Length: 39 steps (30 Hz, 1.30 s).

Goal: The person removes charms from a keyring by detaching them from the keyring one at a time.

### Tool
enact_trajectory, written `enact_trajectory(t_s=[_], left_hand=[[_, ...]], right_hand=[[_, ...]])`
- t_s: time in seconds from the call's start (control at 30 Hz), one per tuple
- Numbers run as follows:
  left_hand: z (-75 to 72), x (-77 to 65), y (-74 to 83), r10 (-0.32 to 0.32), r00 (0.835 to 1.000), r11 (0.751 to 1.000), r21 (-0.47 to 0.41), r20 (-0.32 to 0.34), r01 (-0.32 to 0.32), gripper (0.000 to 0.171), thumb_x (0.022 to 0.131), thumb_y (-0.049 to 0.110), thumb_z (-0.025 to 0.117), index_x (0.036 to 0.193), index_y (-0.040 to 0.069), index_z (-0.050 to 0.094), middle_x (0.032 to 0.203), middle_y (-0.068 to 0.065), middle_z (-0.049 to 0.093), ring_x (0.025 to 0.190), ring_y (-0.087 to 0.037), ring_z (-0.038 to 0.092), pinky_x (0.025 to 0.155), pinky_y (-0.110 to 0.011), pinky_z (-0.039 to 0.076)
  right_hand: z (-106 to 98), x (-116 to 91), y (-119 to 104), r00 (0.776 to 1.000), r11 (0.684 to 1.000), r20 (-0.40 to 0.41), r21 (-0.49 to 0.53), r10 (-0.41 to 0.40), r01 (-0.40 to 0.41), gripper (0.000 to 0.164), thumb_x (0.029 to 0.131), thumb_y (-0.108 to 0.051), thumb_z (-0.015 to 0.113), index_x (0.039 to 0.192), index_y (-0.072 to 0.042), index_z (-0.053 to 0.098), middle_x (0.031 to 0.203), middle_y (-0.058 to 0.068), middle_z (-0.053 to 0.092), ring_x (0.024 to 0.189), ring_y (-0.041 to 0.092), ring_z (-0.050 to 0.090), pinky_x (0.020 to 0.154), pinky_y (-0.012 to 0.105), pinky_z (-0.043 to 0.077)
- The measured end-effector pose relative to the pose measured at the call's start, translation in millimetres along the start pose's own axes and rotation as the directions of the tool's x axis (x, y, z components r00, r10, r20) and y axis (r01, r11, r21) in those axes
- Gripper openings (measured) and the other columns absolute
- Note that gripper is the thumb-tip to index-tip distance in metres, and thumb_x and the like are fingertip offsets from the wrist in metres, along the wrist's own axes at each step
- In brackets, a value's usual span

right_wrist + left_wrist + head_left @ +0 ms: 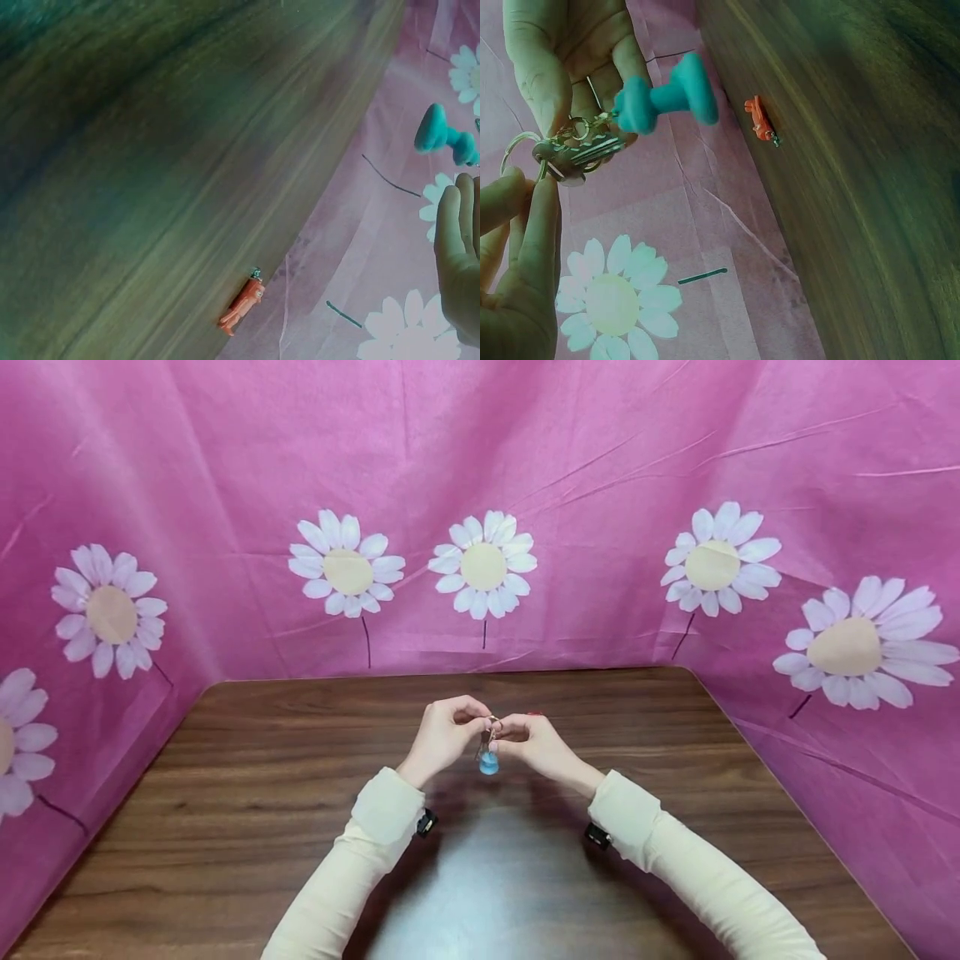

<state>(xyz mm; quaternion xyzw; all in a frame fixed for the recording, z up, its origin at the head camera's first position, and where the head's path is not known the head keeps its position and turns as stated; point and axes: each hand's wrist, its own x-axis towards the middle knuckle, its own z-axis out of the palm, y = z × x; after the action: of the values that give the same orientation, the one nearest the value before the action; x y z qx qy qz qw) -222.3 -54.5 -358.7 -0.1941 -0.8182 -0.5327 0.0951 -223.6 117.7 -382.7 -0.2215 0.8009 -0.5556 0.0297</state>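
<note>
My left hand (442, 739) pinches a metal key ring (511, 150) between thumb and fingertips. Keys (585, 155) hang from the ring beside a short gold chain (574, 131). My right hand (536, 743) faces it, its thumb and fingers gripping the keychain at the chain, close to the left fingertips. From the chain dangles a teal-blue dumbbell-shaped charm (667, 96), held up over the table and seen in the head view below the fingers. The right wrist view shows this charm (442, 136) at its right edge, above the right hand's fingers.
An orange-red figure-shaped charm (243, 305) with a small metal end lies on the wooden table (247, 793), just beyond the right hand in the head view. Pink cloth (577, 460) printed with white daisies hangs around the table's far side and both sides.
</note>
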Motion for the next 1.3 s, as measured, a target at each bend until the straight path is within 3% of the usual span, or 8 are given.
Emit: enact_trajectory(t_s=[0.2, 0.43, 0.57, 0.7, 0.83, 0.97, 1.07, 1.3], left_hand=[[-0.9, -2.5, -4.0, -0.028, 1.000, 0.999, -0.019, -0.005, 0.028, 0.004, 0.080, 0.005, 0.067, 0.083, 0.005, 0.068, 0.077, -0.006, 0.070, 0.069, -0.014, 0.064, 0.064, -0.026, 0.050], [-1.3, -2.5, -8.5, -0.006, 0.999, 1.000, -0.005, -0.050, 0.006, 0.005, 0.078, 0.004, 0.068, 0.082, 0.007, 0.068, 0.079, -0.007, 0.070, 0.073, -0.014, 0.066, 0.068, -0.032, 0.051], [0.1, -1.9, -8.9, -0.016, 0.999, 1.000, -0.013, -0.045, 0.015, 0.005, 0.078, 0.003, 0.068, 0.082, 0.006, 0.068, 0.080, -0.008, 0.071, 0.074, -0.016, 0.067, 0.068, -0.029, 0.052], [0.7, -2.0, -9.1, -0.012, 0.999, 1.000, -0.025, -0.050, 0.011, 0.005, 0.078, 0.001, 0.068, 0.082, 0.004, 0.068, 0.080, -0.010, 0.070, 0.075, -0.018, 0.067, 0.068, -0.027, 0.051], [-0.6, -2.1, -3.2, -0.010, 0.999, 0.999, -0.049, -0.050, 0.008, 0.005, 0.078, 0.000, 0.067, 0.083, 0.001, 0.068, 0.081, -0.014, 0.070, 0.076, -0.027, 0.067, 0.069, -0.030, 0.051], [0.6, 0.7, -7.9, -0.010, 0.999, 0.999, -0.045, -0.042, 0.008, 0.006, 0.078, 0.001, 0.068, 0.083, 0.003, 0.068, 0.080, -0.012, 0.070, 0.076, -0.025, 0.067, 0.067, -0.029, 0.050], [1.2, 1.2, -8.9, -0.016, 0.999, 1.000, -0.024, -0.035, 0.016, 0.006, 0.077, 0.001, 0.068, 0.082, 0.005, 0.068, 0.079, -0.010, 0.070, 0.074, -0.020, 0.067, 0.067, -0.028, 0.050], [2.9, 0.5, -10.7, -0.008, 0.999, 1.000, -0.010, -0.031, 0.007, 0.005, 0.077, 0.001, 0.068, 0.082, 0.004, 0.068, 0.078, -0.009, 0.070, 0.072, -0.016, 0.066, 0.068, -0.028, 0.051]], right_hand=[[5, -10, -23, 0.999, 0.996, -0.035, -0.086, -0.020, 0.017, 0.019, 0.080, 0.001, 0.065, 0.098, 0.007, 0.064, 0.091, 0.020, 0.068, 0.084, 0.022, 0.063, 0.075, 0.026, 0.050], [3, -14, -28, 0.998, 0.992, -0.067, -0.125, -0.014, 0.005, 0.017, 0.084, 0.001, 0.059, 0.100, 0.006, 0.064, 0.089, 0.021, 0.068, 0.084, 0.031, 0.063, 0.080, 0.030, 0.047], [0, -15, -28, 0.999, 0.993, -0.046, -0.112, 0.023, -0.028, 0.018, 0.087, -0.001, 0.056, 0.103, 0.005, 0.062, 0.088, 0.023, 0.066, 0.076, 0.023, 0.064, 0.077, 0.030, 0.048], [-1, -15, -28, 0.999, 0.994, -0.032, -0.101, 0.028, -0.031, 0.019, 0.087, -0.001, 0.056, 0.104, 0.006, 0.061, 0.087, 0.022, 0.064, 0.066, 0.011, 0.057, 0.060, 0.021, 0.046], [-3, -11, -19, 0.998, 0.992, -0.050, -0.121, 0.041, -0.047, 0.019, 0.082, -0.004, 0.063, 0.101, 0.001, 0.064, 0.075, 0.013, 0.063, 0.059, 0.009, 0.050, 0.048, 0.019, 0.040], [-5, -6, 0, 0.996, 0.978, -0.094, -0.209, 0.004, -0.024, 0.019, 0.079, -0.009, 0.069, 0.097, -0.008, 0.067, 0.076, 0.003, 0.065, 0.062, 0.008, 0.054, 0.053, 0.021, 0.044], [-7, -6, 4, 0.992, 0.963, -0.116, -0.270, -0.053, 0.020, 0.016, 0.079, -0.010, 0.069, 0.095, -0.010, 0.068, 0.082, 0.002, 0.068, 0.068, 0.009, 0.058, 0.061, 0.022, 0.046], [-14, -5, -1, 0.985, 0.936, -0.118, -0.343, -0.125, 0.078, 0.010, 0.082, -0.011, 0.067, 0.092, -0.009, 0.070, 0.082, 0.002, 0.069, 0.063, 0.014, 0.054, 0.054, 0.020, 0.043]])
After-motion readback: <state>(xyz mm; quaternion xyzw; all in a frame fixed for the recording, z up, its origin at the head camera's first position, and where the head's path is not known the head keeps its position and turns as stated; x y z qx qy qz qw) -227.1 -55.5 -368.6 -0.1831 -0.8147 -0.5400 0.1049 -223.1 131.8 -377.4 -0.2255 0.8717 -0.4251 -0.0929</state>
